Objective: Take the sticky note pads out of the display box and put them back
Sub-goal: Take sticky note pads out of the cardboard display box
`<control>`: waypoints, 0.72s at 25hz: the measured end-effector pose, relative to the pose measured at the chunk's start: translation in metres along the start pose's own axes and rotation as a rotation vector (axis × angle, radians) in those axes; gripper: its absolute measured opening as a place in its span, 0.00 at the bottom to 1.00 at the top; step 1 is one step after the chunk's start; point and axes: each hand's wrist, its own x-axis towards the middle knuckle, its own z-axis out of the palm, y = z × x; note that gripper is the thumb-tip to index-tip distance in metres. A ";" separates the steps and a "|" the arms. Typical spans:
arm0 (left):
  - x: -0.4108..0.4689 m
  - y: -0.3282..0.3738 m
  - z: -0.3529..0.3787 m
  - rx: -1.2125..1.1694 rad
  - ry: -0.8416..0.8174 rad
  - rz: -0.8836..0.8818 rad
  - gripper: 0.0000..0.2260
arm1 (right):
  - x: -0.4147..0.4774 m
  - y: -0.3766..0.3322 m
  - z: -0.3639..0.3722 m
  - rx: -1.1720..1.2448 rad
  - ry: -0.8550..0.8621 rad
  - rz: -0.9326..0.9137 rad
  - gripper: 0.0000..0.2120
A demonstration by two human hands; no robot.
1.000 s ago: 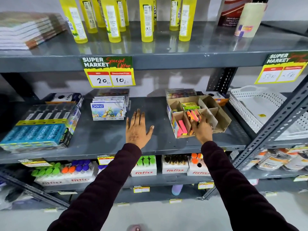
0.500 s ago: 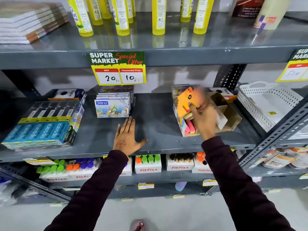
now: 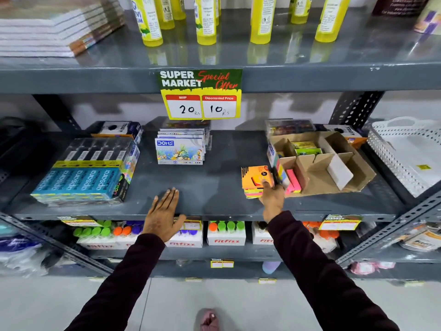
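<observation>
- The right hand [image 3: 272,199], at centre right of the frame, pinches a stack of sticky note pads [image 3: 256,181] at its lower right corner, just left of the display box [image 3: 334,177]. The grip is only on one corner, so the stack could fan out or the lower pads could slip away; I cannot tell if the stack already touches the shelf [image 3: 214,182].
- The left hand [image 3: 164,211], at lower centre, is spread flat with nothing in it, on the front edge of the shelf. It does not support the stack, so a slip would not be caught.
- The stack is near the front edge of the shelf. A pad that slides off would probably fall to the floor.
- Pink pads [image 3: 294,181] are in the front left compartment of the box, leaning a little. A knock from the right hand could tip them.
- The box is light cardboard with loose dividers and an open flap. Pushing pads back in could shift it toward the white basket [image 3: 410,154] at the right.
</observation>
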 end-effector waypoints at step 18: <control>0.011 0.007 0.014 -0.021 -0.013 -0.007 0.35 | -0.015 0.020 0.033 -1.385 0.205 -0.613 0.31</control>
